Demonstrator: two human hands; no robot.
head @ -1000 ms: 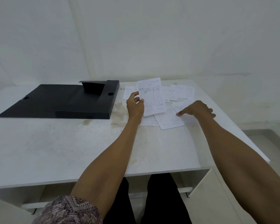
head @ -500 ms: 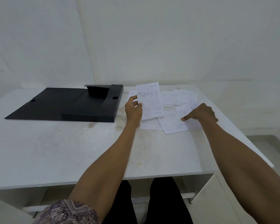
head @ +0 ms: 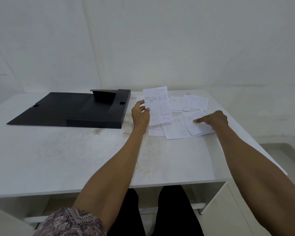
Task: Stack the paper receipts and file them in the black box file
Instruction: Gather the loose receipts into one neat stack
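My left hand (head: 140,114) pinches a white receipt (head: 157,104) by its left edge and holds it upright above the table. Several loose receipts (head: 177,128) lie spread flat on the white table to its right, more of them further back (head: 189,103). My right hand (head: 213,120) rests on one flat receipt (head: 197,127), its forefinger stretched out and pressing the paper. The black box file (head: 99,109) lies open at the table's back left, lid folded flat to the left, nothing visible inside.
The white table (head: 58,159) has stains near the box file's front right corner. A white wall stands right behind the table. An open cabinet door (head: 228,210) hangs below the table's right front corner. My legs are under the table.
My right hand has slid a little to the right over the flat receipts. My left hand keeps the same receipt upright. The view has tilted slightly.
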